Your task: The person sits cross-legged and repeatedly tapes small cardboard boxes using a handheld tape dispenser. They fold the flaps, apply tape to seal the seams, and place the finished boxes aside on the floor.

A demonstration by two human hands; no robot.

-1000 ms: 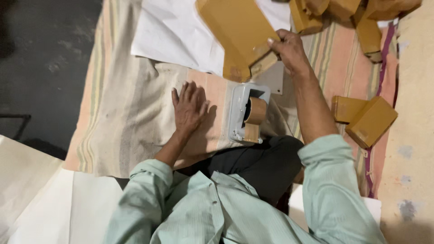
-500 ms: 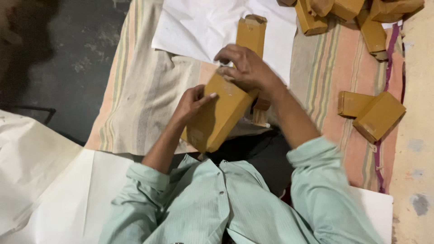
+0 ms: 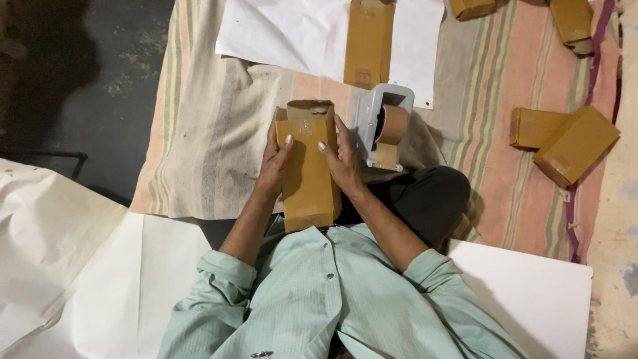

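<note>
Both my hands hold a long brown cardboard box [image 3: 309, 176] upright in front of my chest, over a striped cloth [image 3: 212, 126]. My left hand [image 3: 274, 166] grips its left side and my right hand [image 3: 340, 163] grips its right side, fingertips on the front face. The top flaps of the box are folded in and look creased. A grey tape dispenser [image 3: 384, 126] with a roll of brown tape stands just right of my right hand.
A second long brown box [image 3: 369, 43] lies on a white paper sheet [image 3: 286, 33] beyond my hands. Two brown boxes [image 3: 565, 139] lie at the right, more at the top edge. White sheets [image 3: 73, 266] lie at the lower left and lower right.
My right hand brought a box in from the far pile to my lap. My left hand left the cloth and joined it. The box has turned from tilted to upright.
</note>
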